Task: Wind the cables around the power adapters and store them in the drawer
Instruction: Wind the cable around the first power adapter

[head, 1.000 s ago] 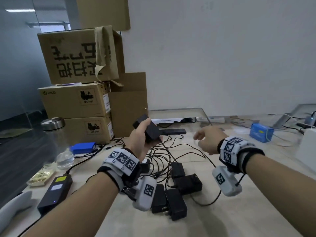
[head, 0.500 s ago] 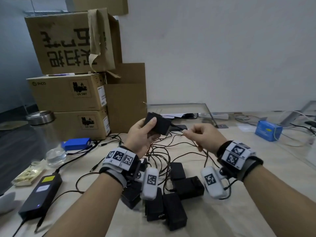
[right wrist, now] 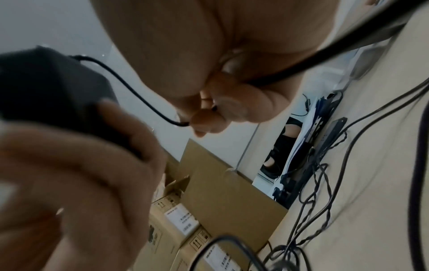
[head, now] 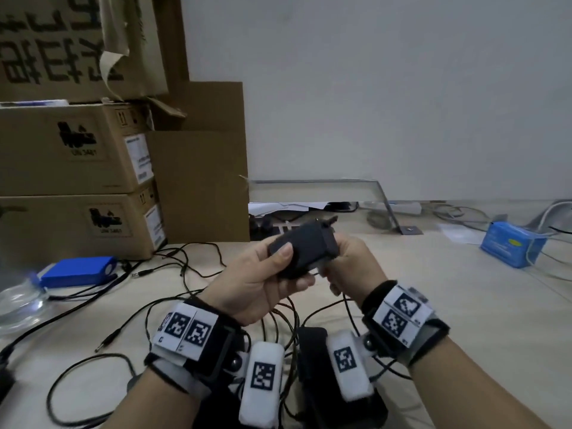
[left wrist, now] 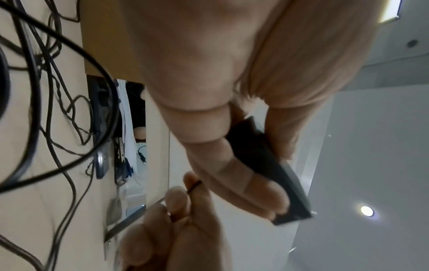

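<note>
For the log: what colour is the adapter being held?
Black adapter, clearest in the head view.

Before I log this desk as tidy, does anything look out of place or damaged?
Yes: loose black cables sprawl tangled across the desk, unwound. The top cardboard box has tape peeling off. The hands, left and right, hold one adapter; no damage shows on it.
</note>
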